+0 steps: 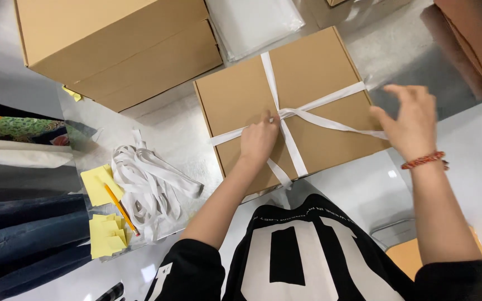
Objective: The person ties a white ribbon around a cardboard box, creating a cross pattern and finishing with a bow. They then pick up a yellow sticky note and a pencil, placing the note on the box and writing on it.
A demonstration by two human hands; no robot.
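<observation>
A flat brown cardboard box [313, 72] lies on the shiny metal table, tied crosswise with white ribbon [291, 145]. My left hand [259, 139] presses down on the box lid with its fingertips at the ribbon's crossing. My right hand [411, 120] hovers at the box's right edge, fingers spread, pinching the loose ribbon end that runs out from the knot. A red beaded bracelet sits on that wrist.
Two stacked cardboard boxes [118, 44] stand at the upper left. A heap of loose white ribbon [149, 189], yellow sticky notes [107, 234] and a pencil [120, 209] lie at the left. Clear plastic bags [252, 22] lie behind the box. Another brown box [475, 39] sits upper right.
</observation>
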